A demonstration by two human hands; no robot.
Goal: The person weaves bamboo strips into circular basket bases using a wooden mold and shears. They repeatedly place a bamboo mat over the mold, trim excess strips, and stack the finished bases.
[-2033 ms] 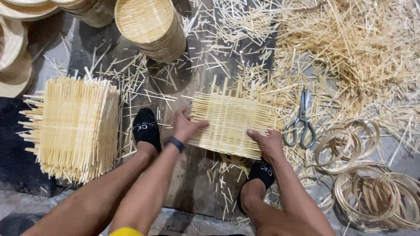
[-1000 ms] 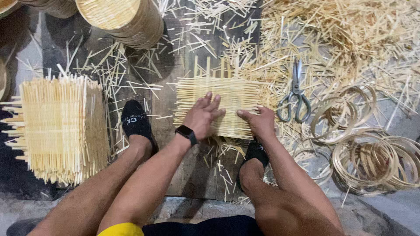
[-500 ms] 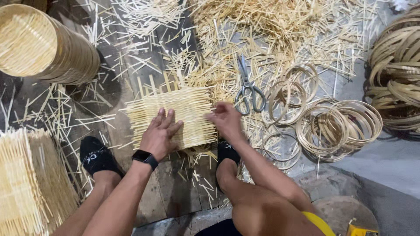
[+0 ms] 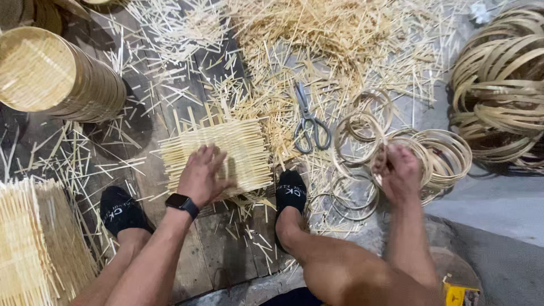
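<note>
The person is pinning a square woven bamboo mat [image 4: 218, 156] flat on the floor between both feet while fetching a hoop for it. The left hand [image 4: 203, 174] is pressing it, palm down, fingers spread open. The right hand [image 4: 396, 170] is reaching right, fingers curling around a bamboo ring [image 4: 439, 156] from the pile; carrying it over the mat looks like the next demand.

Two bare forearms and bare legs are seen from above. A black smartwatch with a square dark face [image 4: 181, 203] is worn on the left wrist. Black ankle socks [image 4: 120, 210] with white lettering are worn on both feet.
</note>
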